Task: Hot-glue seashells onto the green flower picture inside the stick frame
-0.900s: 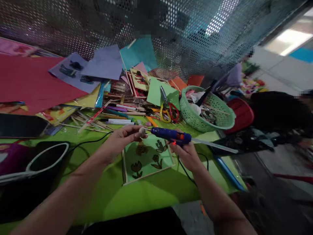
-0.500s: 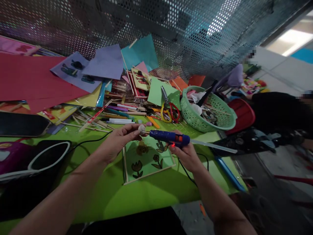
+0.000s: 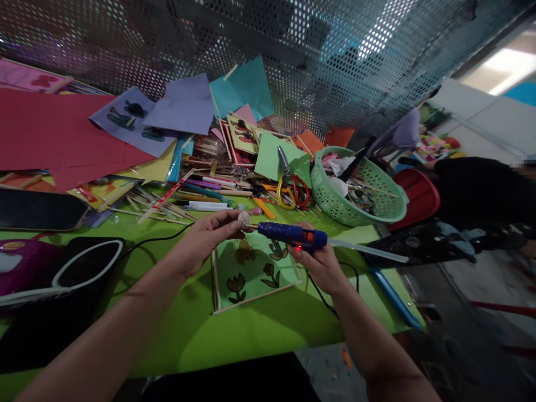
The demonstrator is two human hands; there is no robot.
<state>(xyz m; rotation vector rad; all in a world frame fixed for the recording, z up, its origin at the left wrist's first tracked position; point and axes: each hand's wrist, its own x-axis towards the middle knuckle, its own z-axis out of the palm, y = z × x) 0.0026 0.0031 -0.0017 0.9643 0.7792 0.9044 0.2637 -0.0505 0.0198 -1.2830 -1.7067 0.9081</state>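
My left hand (image 3: 209, 237) pinches a small whitish round piece (image 3: 243, 218) between thumb and fingers; what it is made of I cannot make out. Wrapped round the handle of a blue glue gun (image 3: 288, 233) is my right hand (image 3: 320, 262). The gun's nozzle points left, at or very near the whitish piece. A red light glows on the gun, and a clear glue stick (image 3: 368, 250) sticks out of its back. Below both hands lies a green card (image 3: 255, 279) with dark flower shapes and thin wooden strips along its edges.
Scissors (image 3: 285, 173), pens, thin sticks and coloured paper crowd the back of the green table (image 3: 167, 329). A green basket (image 3: 355, 209) stands right of them. At left lie a phone (image 3: 39, 209) and a white cable loop (image 3: 86, 265). A person in black (image 3: 477, 184) is at far right.
Both hands hold nearly the same pose, with the gun's nozzle still at the whitish piece. The whole view has shifted very slightly.
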